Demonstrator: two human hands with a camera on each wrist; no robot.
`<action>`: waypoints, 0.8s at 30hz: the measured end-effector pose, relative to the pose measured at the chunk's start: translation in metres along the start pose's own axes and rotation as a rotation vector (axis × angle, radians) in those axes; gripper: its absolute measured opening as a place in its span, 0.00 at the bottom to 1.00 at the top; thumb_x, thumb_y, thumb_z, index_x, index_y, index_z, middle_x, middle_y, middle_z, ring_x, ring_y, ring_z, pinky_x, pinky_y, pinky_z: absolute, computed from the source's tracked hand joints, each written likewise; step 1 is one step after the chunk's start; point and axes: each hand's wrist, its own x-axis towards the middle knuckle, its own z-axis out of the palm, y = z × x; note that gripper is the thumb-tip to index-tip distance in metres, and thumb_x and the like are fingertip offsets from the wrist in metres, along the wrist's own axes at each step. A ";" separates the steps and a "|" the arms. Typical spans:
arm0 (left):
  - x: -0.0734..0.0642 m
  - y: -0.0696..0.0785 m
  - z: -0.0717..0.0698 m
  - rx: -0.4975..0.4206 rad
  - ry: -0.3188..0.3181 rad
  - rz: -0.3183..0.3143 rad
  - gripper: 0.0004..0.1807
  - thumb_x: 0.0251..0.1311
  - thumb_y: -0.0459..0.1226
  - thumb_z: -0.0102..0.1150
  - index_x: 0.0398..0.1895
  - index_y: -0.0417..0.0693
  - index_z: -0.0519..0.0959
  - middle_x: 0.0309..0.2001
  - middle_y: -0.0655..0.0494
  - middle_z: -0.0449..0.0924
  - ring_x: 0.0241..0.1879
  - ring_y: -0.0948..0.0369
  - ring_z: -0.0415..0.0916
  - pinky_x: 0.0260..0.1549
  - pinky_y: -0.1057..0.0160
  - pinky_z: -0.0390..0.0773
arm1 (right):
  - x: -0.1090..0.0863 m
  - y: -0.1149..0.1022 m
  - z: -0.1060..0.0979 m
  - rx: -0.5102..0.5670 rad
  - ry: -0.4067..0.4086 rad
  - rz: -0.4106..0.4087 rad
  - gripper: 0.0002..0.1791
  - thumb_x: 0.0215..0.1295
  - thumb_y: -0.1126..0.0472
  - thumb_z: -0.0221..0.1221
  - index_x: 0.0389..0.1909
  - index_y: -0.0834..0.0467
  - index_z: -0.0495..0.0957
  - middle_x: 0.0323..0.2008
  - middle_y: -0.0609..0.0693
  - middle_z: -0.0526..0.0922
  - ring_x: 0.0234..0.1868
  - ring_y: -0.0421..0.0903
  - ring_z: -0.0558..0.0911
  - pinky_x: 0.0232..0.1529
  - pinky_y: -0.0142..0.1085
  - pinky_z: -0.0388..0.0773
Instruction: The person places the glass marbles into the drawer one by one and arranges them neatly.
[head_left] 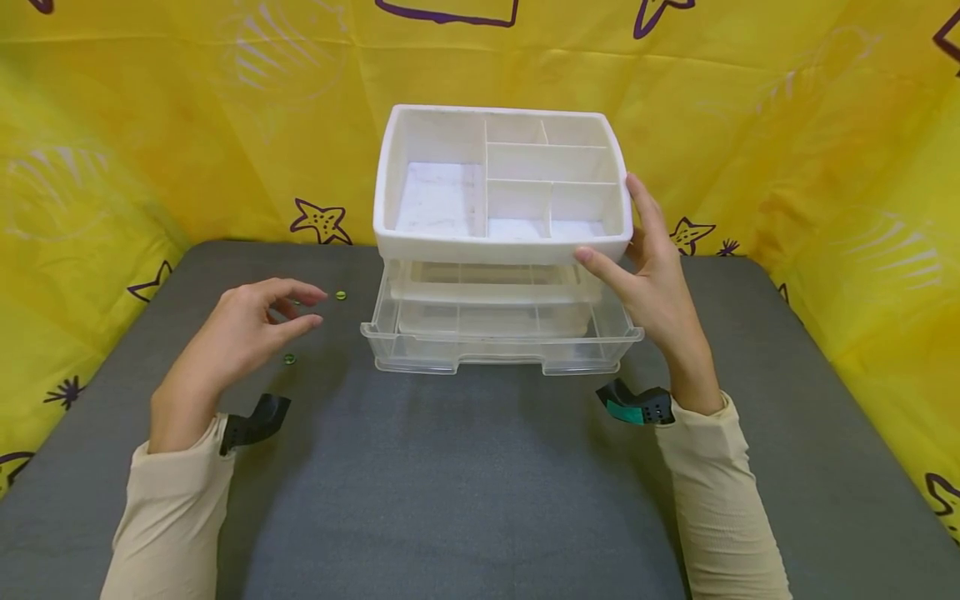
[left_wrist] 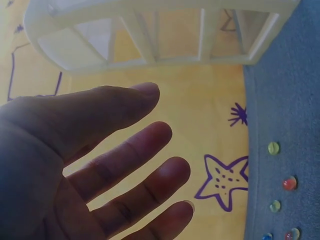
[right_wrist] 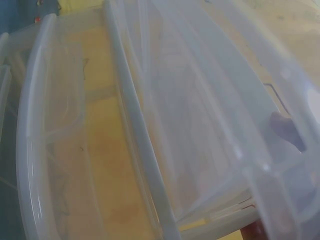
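A white desktop drawer organizer (head_left: 502, 250) stands at the back of the table, its top tray split into several compartments. Its clear bottom drawer (head_left: 498, 350) is pulled out toward the front. My right hand (head_left: 660, 275) grips the organizer's right front corner, thumb on the front rim and fingers along the side. To the left of the organizer, my left hand (head_left: 243, 333) is held with fingers apart and nothing between them. Close by it on the table are a green glass marble (head_left: 289, 359) and another green marble (head_left: 341, 295).
In the left wrist view a red marble (left_wrist: 289, 183) and a few others lie along the grey table (left_wrist: 285, 100). Behind and at both sides hangs a yellow curtain (head_left: 187, 125) with sea-star drawings.
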 end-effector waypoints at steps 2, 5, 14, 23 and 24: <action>0.001 -0.003 0.000 -0.001 -0.010 -0.006 0.15 0.63 0.36 0.65 0.52 0.45 0.82 0.45 0.45 0.86 0.36 0.57 0.80 0.29 0.71 0.76 | 0.000 0.000 0.000 0.001 0.000 0.001 0.48 0.65 0.65 0.63 0.79 0.45 0.47 0.77 0.45 0.51 0.59 0.51 0.73 0.61 0.46 0.77; 0.002 -0.007 0.001 -0.003 -0.037 -0.024 0.15 0.63 0.37 0.65 0.52 0.45 0.82 0.45 0.45 0.86 0.38 0.56 0.81 0.30 0.70 0.76 | 0.000 0.000 -0.001 0.000 0.000 0.004 0.48 0.65 0.65 0.63 0.79 0.45 0.47 0.77 0.45 0.51 0.59 0.51 0.73 0.60 0.44 0.78; 0.006 -0.022 0.003 0.007 -0.110 -0.062 0.14 0.64 0.37 0.63 0.52 0.45 0.82 0.47 0.46 0.86 0.41 0.55 0.81 0.32 0.69 0.76 | 0.000 0.000 -0.001 0.003 0.000 -0.004 0.48 0.65 0.65 0.63 0.79 0.46 0.47 0.77 0.45 0.52 0.59 0.51 0.74 0.57 0.35 0.78; 0.009 -0.037 0.009 0.007 -0.127 -0.078 0.14 0.65 0.37 0.63 0.51 0.44 0.83 0.49 0.44 0.85 0.43 0.52 0.81 0.35 0.69 0.76 | 0.000 0.000 -0.001 0.003 -0.002 -0.004 0.48 0.65 0.65 0.63 0.79 0.45 0.47 0.77 0.46 0.51 0.58 0.51 0.74 0.56 0.32 0.78; 0.008 -0.039 0.009 0.007 -0.128 -0.078 0.14 0.65 0.38 0.63 0.51 0.44 0.83 0.49 0.44 0.85 0.43 0.52 0.80 0.35 0.69 0.76 | 0.000 0.000 -0.001 0.001 -0.001 -0.004 0.48 0.65 0.65 0.63 0.79 0.45 0.47 0.77 0.46 0.51 0.58 0.51 0.74 0.56 0.33 0.78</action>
